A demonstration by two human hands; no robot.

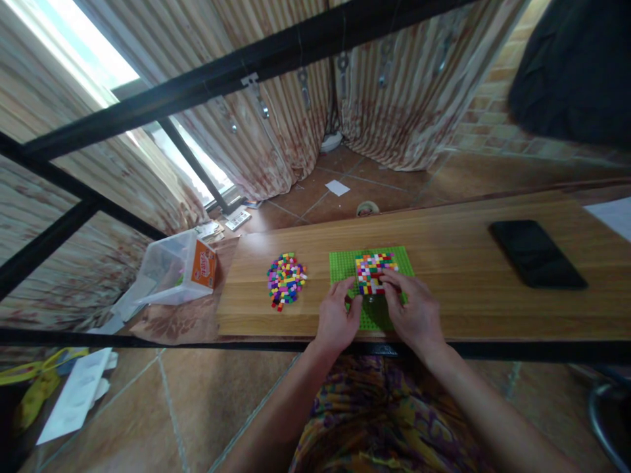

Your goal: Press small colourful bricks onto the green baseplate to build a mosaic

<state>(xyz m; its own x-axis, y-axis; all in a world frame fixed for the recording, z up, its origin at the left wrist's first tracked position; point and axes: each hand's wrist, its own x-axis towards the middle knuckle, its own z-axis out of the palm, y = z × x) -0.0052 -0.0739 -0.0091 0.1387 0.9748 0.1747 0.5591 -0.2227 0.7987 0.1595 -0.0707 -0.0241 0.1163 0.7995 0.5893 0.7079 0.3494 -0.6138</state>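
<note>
A panel of small coloured bricks (371,264) sits on a green studded baseplate (340,264), between the two hands and slightly ahead of them. The left hand (338,316) is at the panel's lower left corner, its palm over the baseplate's left edge. Its fingers are curved and loosely parted from the thumb, with green studs showing in the gap (I see no brick there). Whether its fingertips touch the panel's side or stop just beside it, I cannot tell.

The right hand (415,314) comes in from the other side, reaching across the panel's lower right part. Its fingers are bent, with the tips over the bricks; whether they pinch a brick or merely press on the panel is too small to tell. The panel's far rows lie uncovered beyond both hands, a bright mix of white, red, yellow, green and other colours.

The baseplate rests on a wood-grain table (444,246), near the person's edge. To the left of the left hand, well apart from it, lies a loose pile of bricks (286,281). A dark phone (537,253) lies far to the right (screen black), and a translucent plastic box (167,272) stands past the table's left end.
</note>
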